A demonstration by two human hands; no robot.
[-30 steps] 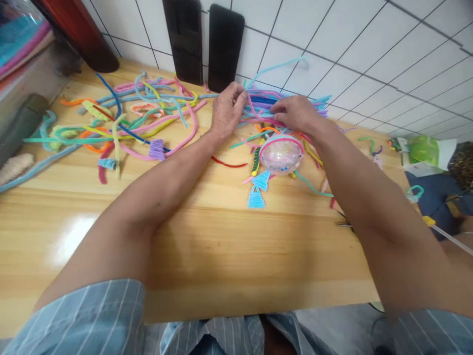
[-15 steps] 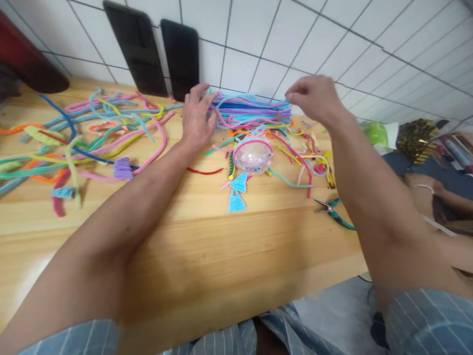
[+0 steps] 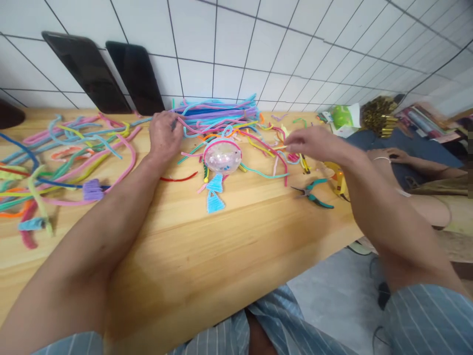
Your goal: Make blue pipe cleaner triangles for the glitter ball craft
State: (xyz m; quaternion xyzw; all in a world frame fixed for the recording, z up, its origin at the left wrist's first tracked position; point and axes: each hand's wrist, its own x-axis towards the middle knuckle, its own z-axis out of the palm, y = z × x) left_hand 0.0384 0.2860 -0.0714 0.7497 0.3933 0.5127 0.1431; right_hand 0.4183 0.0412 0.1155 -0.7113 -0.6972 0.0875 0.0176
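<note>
My left hand (image 3: 165, 132) is closed at the left end of a bundle of blue, purple and pink pipe cleaners (image 3: 221, 112) along the wall; its fingertips are partly hidden. Right of the bundle, my right hand (image 3: 310, 142) hangs low over loose pipe cleaners (image 3: 254, 143), fingers pinched together. A pale yellow strand meets its fingertips, but I cannot tell whether they grip it. Between the hands lies a clear, shiny ball (image 3: 222, 157) with a pink band and a pipe-cleaner loop on top. Two light blue pipe-cleaner pieces (image 3: 215, 197) lie just below it.
Teal-handled pliers (image 3: 314, 194) and a yellow tool (image 3: 338, 180) lie at the right. Two dark phones (image 3: 136, 76) lean on the tiled wall. Many pipe cleaners (image 3: 74, 162) spread over the left side. Another person's arm (image 3: 417, 167) shows at the far right.
My right hand has come down from above the bundle's right end to the loose pipe cleaners. My left hand stays at the bundle's left end. The view has shifted right.
</note>
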